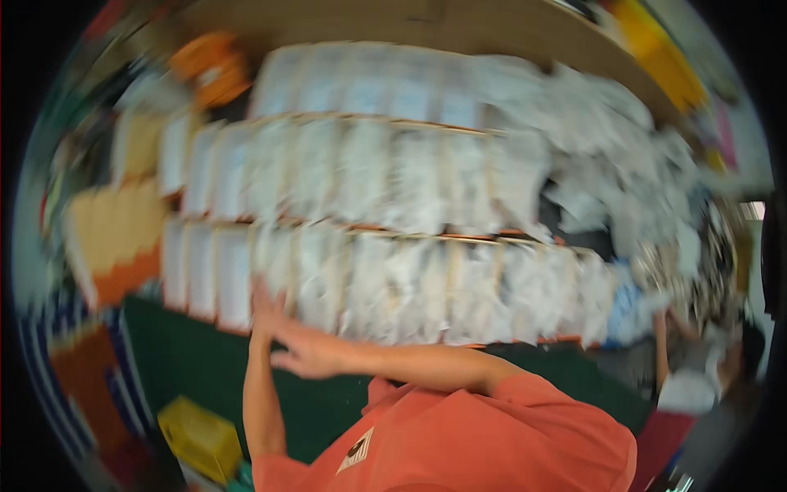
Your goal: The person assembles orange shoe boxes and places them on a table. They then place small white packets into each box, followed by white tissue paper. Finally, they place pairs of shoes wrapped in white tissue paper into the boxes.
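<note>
Three rows of open boxes with white tissue paper lie in front of me. My left hand [264, 310] reaches to the near row, at the box of crumpled tissue paper [275, 266] beside the plain white-lined boxes [234, 275]. Its fingers are blurred against the paper, so I cannot tell whether they grip it. My right hand [310, 348] crosses over from the right, just below the left hand and overlapping it. Its fingers stretch to the left with the thumb apart, and nothing shows in it.
A stack of tan and orange box pieces [115, 238] stands at the left. A yellow crate [199, 439] sits low on the left, beside a dark green surface [188, 344]. Loose white paper [607, 156] heaps at the far right. Another person [705, 369] works at the right end.
</note>
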`<state>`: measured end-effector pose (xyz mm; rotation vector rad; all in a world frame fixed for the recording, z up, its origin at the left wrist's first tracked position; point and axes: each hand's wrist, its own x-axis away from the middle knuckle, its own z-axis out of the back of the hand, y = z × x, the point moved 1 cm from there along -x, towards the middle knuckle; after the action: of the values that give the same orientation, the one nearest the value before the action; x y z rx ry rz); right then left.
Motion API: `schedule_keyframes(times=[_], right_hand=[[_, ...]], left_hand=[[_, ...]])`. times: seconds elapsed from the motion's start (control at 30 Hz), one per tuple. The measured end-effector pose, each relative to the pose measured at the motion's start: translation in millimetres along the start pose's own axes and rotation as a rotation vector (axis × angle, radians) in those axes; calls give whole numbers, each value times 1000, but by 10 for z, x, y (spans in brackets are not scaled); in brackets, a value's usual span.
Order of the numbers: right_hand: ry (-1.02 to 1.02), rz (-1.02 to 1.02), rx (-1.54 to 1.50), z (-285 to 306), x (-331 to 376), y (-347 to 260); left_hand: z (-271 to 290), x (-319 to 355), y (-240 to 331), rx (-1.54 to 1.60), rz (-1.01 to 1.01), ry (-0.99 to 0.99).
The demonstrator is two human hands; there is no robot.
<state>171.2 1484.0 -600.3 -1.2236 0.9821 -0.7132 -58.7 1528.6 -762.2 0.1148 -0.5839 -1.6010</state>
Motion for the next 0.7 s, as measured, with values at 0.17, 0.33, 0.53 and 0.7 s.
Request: schedule_keyframes(times=[0.17,0.33,0.53,0.7], right_hand=[[331,-334,301,2046,1653,276],[1395,-544,1153,5128,4293,638],[1463,-1268,1266,7075,6174,726],[1370,-1244,895,7367,6141,707]], left_hand=[[-354,87,300,-183,58,228],[-257,-65,1131,-252,21,507],[-1177,-729,4827,521,-374,34],[-2743,-1184,7264,615,-609,-286]])
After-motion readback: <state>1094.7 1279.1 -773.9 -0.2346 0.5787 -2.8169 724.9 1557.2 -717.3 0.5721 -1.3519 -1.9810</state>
